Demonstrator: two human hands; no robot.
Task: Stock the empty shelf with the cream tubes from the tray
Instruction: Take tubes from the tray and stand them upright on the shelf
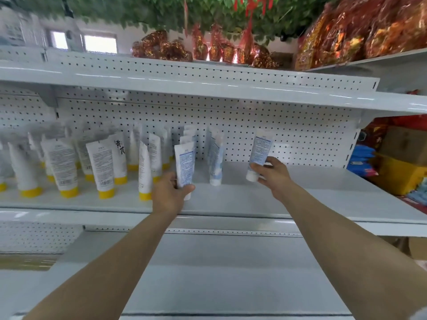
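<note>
Left hand (172,192) is curled round the lower body of a first tube (184,162), blue-and-white, stood cap-down near the front of the shelf (312,195). Right hand (272,174) pinches a second tube (261,148) just above its white cap. It is tilted, and cap contact with the shelf cannot be told. A row of like tubes (216,162) is stood between the hands, and yellow-capped tubes (101,167) are left of the left hand. Tubes are judged light, soft-walled, a bit slick and tippy on the small cap, so they are best gripped low by the stiff shoulder. Tray is not seen. Label print is blurred, rear tubes partly hidden.
</note>
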